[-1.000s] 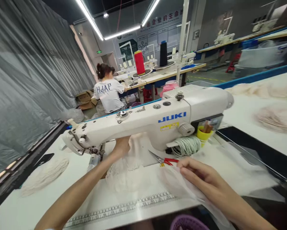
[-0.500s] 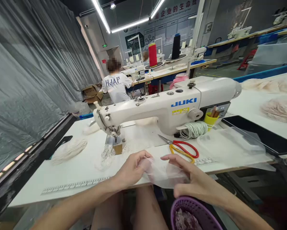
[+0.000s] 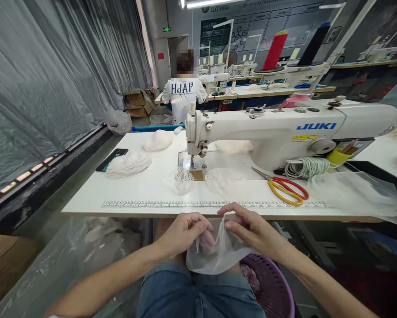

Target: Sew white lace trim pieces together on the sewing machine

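Over the blue denim lap, the left hand and right hand pinch a sheer white fabric piece, apparently half-arranged, its folds loose. On the white table beyond, a ruffled cream fabric stack, perhaps finished, lies left of the white metal sewing machine.

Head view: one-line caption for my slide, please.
Left hand and right hand hold sheer white cloth over the lap, before a table with a sewing machine and scissors.
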{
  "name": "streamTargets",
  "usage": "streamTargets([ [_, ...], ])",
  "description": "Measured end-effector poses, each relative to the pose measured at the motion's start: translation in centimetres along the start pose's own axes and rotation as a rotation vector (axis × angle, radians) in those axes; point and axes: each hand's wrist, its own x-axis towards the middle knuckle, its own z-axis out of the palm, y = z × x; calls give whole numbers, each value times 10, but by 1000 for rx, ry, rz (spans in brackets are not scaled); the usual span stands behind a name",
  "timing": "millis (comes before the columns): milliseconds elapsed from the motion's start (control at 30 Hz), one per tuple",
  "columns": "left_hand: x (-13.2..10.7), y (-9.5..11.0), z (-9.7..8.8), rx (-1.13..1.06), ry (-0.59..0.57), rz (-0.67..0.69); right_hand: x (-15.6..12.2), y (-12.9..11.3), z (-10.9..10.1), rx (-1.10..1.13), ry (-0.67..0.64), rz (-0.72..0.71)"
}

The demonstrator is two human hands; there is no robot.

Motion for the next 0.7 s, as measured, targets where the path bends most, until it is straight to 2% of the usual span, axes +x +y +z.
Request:
streamTargets([
  [200,-31,-8,-33,-49,49,23,17,-6,14,-113,-70,109],
  [333,-41,-8,-47,-126,-21,-43,23,-6,16,-168,-75,139],
  [533,-39,-3,-52,-163,-100,-104,28,-2,12,-244,-70,154],
  [700,-36,-5,-47,-173,-120,-183,23,2,11,-454,-51,71],
])
